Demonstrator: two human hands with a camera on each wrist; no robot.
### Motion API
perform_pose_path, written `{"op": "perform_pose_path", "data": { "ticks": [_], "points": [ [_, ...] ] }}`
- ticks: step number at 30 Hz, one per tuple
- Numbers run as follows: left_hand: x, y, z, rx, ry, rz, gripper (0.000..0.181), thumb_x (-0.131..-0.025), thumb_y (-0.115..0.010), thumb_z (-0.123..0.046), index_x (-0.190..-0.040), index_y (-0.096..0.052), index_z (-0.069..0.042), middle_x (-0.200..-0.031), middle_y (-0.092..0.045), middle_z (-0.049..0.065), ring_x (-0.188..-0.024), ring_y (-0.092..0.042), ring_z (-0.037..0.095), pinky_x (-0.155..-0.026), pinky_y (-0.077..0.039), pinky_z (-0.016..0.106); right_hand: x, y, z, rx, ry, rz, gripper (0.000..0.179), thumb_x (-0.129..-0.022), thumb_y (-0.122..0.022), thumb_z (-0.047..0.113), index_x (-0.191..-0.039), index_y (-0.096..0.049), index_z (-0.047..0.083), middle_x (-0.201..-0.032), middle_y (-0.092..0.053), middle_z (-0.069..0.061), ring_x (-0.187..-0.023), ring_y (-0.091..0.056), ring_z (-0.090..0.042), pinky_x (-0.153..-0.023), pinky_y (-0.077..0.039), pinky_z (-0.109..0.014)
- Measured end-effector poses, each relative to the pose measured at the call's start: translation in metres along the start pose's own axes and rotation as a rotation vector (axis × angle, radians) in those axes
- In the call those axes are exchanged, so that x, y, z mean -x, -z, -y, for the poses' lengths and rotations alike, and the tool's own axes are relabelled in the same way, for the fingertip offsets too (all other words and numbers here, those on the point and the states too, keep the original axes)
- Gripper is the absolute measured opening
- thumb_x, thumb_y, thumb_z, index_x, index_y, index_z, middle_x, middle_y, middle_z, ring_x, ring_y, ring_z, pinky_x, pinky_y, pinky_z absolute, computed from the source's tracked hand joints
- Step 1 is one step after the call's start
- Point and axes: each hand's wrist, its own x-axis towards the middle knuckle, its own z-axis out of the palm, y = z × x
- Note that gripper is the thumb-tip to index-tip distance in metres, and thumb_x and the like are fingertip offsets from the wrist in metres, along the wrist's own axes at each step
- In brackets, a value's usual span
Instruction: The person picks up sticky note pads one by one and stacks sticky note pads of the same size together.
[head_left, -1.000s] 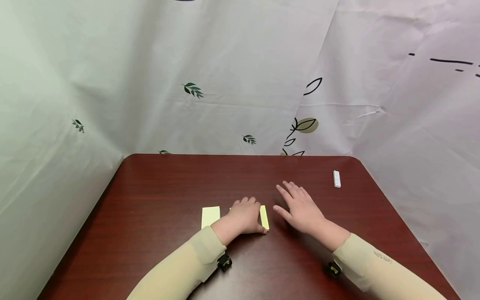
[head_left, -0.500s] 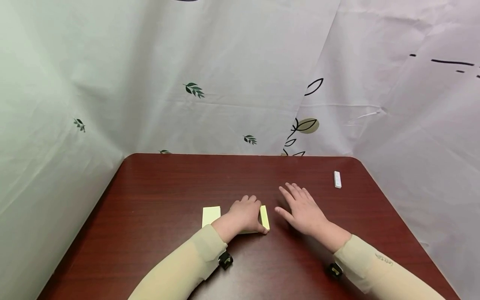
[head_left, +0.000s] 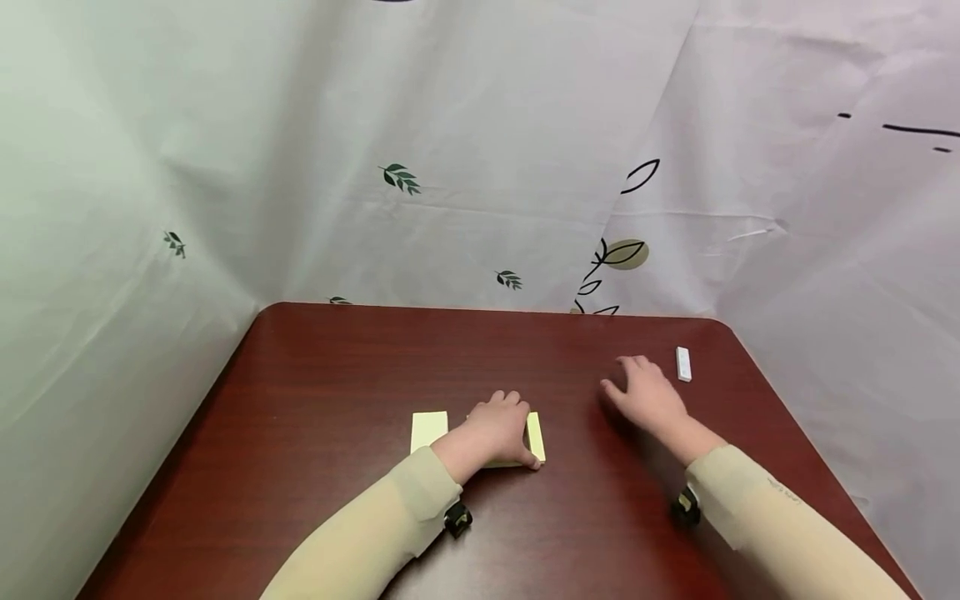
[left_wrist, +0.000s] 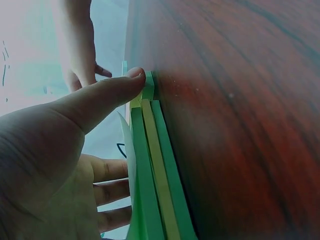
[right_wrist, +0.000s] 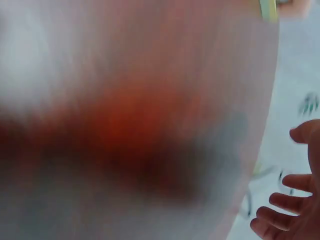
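In the head view, my left hand (head_left: 495, 427) spans a stack of pale yellow sticky note pads, fingers over the far side and thumb at the near right corner. Most of the stack is hidden under the hand. The left wrist view shows the stack (left_wrist: 159, 170) edge-on in green and yellow layers, a loose sheet (left_wrist: 128, 150) curling off one face. A narrow pad (head_left: 536, 437) stands by the thumb, and another pad (head_left: 428, 429) lies left of the wrist. My right hand (head_left: 648, 398) hovers with relaxed fingers, holding nothing, close to a small white bar (head_left: 683, 364).
Everything rests on a dark red wooden table (head_left: 337, 367). A pale curtain (head_left: 480, 150) with leaf prints surrounds its back and sides. Both sleeves carry a small black wrist camera, the left one (head_left: 457, 518) just above the tabletop.
My right hand has moved to the right, away from the pads and nearer the white bar. The left hand keeps its place on the pads. The head view has shifted slightly.
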Motion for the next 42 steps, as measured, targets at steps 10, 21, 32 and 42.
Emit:
{"op": "perform_pose_path", "data": {
  "ticks": [10, 21, 32, 42],
  "points": [
    [0.001, 0.002, -0.002, -0.013, 0.009, 0.012, 0.075, -0.069, -0.08, -0.066, -0.121, -0.063, -0.016, -0.121, -0.054, 0.001, -0.11, -0.05, 0.022, -0.081, -0.051, 0.04, -0.03, 0.019, -0.074, -0.045, -0.291, -0.048, 0.054, -0.097, -0.048, 0.026, -0.127, -0.044, -0.019, -0.12, -0.042, -0.042, -0.108, -0.044, -0.06, -0.09, -0.039, -0.066],
    [-0.002, 0.004, -0.003, -0.004, 0.016, 0.019, 0.075, -0.067, -0.082, -0.064, -0.12, -0.063, -0.015, -0.119, -0.054, 0.002, -0.108, -0.05, 0.022, -0.077, -0.051, 0.04, -0.035, 0.031, -0.096, -0.079, -0.445, 0.131, 0.057, -0.099, -0.045, 0.028, -0.115, -0.045, -0.026, -0.104, -0.05, -0.04, -0.087, -0.055, -0.049, -0.075, -0.048, -0.056],
    [-0.002, 0.006, -0.004, -0.011, 0.024, 0.029, 0.078, -0.066, -0.082, -0.065, -0.121, -0.062, -0.015, -0.121, -0.053, 0.003, -0.109, -0.049, 0.023, -0.079, -0.051, 0.041, -0.032, 0.032, -0.099, -0.063, -0.426, 0.175, 0.032, -0.095, -0.047, 0.018, -0.088, -0.057, -0.011, -0.084, -0.057, -0.025, -0.072, -0.053, -0.035, -0.065, -0.045, -0.045],
    [-0.002, 0.005, -0.003, 0.002, 0.013, 0.006, 0.074, -0.064, -0.084, -0.064, -0.115, -0.064, -0.014, -0.115, -0.054, 0.002, -0.106, -0.05, 0.023, -0.076, -0.051, 0.04, -0.028, 0.03, -0.087, -0.038, -0.344, 0.249, 0.031, -0.094, -0.055, 0.024, -0.078, -0.058, -0.002, -0.074, -0.057, -0.016, -0.067, -0.055, -0.029, -0.063, -0.045, -0.042]
  ]
}}
